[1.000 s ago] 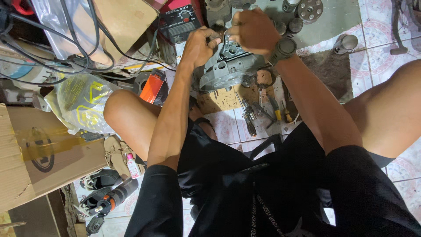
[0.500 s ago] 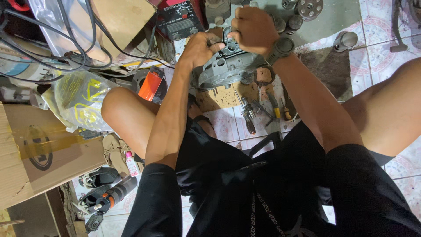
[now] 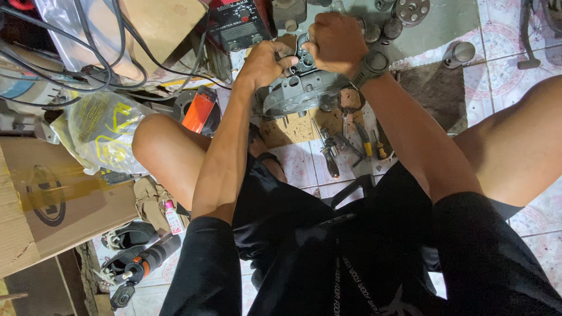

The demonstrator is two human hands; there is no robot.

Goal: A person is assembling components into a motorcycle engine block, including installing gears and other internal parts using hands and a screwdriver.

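Observation:
A grey metal engine casing [image 3: 300,92] rests on a wooden board [image 3: 295,129] on the tiled floor, between my knees. My left hand [image 3: 264,63] grips the casing's upper left edge. My right hand [image 3: 335,42], with a dark watch on the wrist, is closed in a fist over the casing's top; what it holds is hidden. Both arms reach forward from my black shirt and shorts.
Screwdrivers and small tools [image 3: 351,143] lie on the tiles below the casing. Round metal parts [image 3: 410,10] and a cylinder [image 3: 458,54] sit at the top right. A black meter box [image 3: 240,24], cables, a plastic bag [image 3: 99,131], a cardboard box [image 3: 52,199] and a power tool [image 3: 140,266] crowd the left.
The view has shifted slightly, and both hands stay clamped on the casing, which has tilted a little under them.

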